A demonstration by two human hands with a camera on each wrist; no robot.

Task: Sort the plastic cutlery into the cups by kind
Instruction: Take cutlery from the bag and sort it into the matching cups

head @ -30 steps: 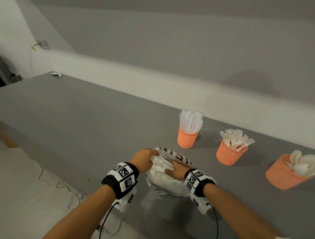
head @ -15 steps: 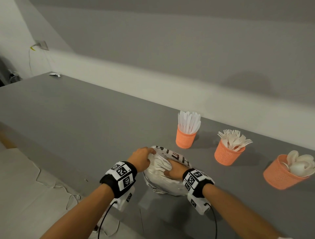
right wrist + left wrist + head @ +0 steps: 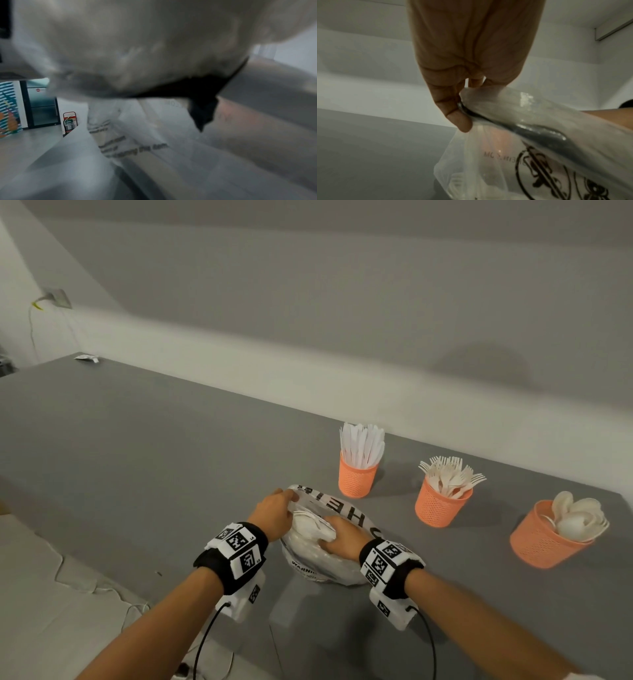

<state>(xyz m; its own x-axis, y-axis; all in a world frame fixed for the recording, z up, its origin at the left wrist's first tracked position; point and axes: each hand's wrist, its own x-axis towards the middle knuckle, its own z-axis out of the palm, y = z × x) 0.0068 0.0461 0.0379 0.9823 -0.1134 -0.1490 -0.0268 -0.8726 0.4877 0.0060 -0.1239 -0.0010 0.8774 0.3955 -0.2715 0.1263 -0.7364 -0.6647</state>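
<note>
Left hand (image 3: 274, 517) pinches the rim of the clear plastic bag (image 3: 318, 563) at its left edge; in the left wrist view the hand (image 3: 471, 54) has thumb and curled fingers clamped on the bunched film of the bag (image 3: 530, 155), holding the mouth up and open, same hold as half a second ago. The bag sits on the grey table (image 3: 137, 457) near its front edge, printed black lettering on top, a heap of white cutlery (image 3: 313, 523) showing in its mouth. Right hand (image 3: 342, 537) lies over the heap inside the bag mouth, fingers bent down among the pieces; whether they have closed on a piece cannot be told, and the right wrist view is only blurred bag film (image 3: 154, 135). Compared with a second ago, the right hand has gone slightly deeper into the heap, the bag has hardly shifted. Right of the bag and behind it, three orange mesh cups stand apart in a row, unchanged: knife cup (image 3: 358, 479) with upright white knives (image 3: 361, 445), fork cup (image 3: 438, 505) with forks (image 3: 450, 475) fanned out, spoon cup (image 3: 544, 539) tilted in view, with spoons (image 3: 575, 520) in it.
</note>
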